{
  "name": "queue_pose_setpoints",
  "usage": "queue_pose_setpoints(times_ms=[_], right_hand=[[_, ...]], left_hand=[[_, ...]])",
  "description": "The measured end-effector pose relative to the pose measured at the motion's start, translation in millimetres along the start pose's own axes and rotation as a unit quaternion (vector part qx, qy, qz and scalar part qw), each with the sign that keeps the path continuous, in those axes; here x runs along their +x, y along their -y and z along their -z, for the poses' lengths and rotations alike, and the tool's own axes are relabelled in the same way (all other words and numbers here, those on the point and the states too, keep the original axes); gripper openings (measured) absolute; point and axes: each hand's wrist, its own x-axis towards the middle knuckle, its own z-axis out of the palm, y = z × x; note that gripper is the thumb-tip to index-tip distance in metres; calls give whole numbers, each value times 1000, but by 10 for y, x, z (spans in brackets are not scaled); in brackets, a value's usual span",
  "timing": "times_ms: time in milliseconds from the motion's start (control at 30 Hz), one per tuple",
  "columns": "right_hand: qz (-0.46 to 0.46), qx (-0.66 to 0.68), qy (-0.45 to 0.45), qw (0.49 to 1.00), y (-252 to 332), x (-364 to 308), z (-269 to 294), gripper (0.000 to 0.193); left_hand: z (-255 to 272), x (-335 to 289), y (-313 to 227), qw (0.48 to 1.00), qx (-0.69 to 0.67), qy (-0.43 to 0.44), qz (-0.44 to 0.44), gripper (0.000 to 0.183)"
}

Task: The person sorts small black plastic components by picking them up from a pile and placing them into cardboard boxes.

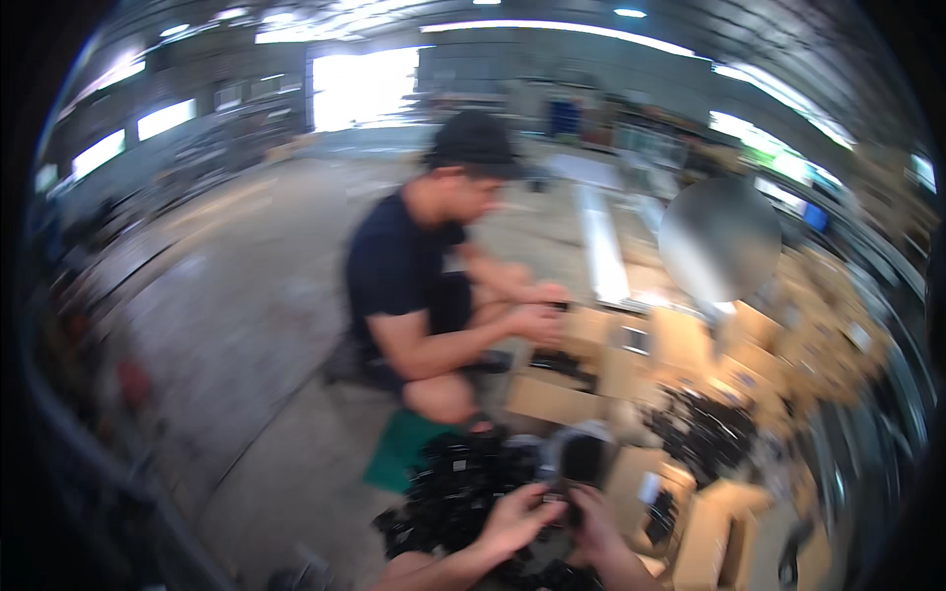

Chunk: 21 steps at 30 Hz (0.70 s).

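Low in the picture, my left hand (pixel 519 519) is closed, its thumb and fingertips pinching a small black part (pixel 560 492). My right hand (pixel 595 525) meets it from the other side, fingers curled against the same part. Motion blur hides what kind of part it is. A heap of small black parts (pixel 461 488) lies beside my left hand. Just beyond both hands is a round dark-mouthed container (pixel 583 455) with a pale rim. An open cardboard box (pixel 645 497) with black pieces inside stands right of my right hand.
A co-worker (pixel 414 281) sits low ahead, hands (pixel 540 313) over an open cardboard box (pixel 557 394) of black parts. Another black heap (pixel 702 431) lies at right, near many stacked cartons (pixel 823 325). A green sheet (pixel 392 453) and long pale panels (pixel 599 241) lie on the floor.
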Motion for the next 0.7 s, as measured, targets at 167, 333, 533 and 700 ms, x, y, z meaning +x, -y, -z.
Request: queue_pose_setpoints(times_ms=[167,333,533,700], right_hand=[[46,-58,-137,988,224,-392,-115,39],[100,-289,-33,951,199,-349,-60,41],[71,-213,5,974,179,-239,231,45],[153,-252,13,955,202,-176,235,37]], left_hand=[[-170,136,291,987,137,23,-75,65],[-89,24,175,984,135,68,-94,65],[-323,-68,-116,987,88,47,-128,70],[-288,-29,-161,982,112,61,-137,62]])
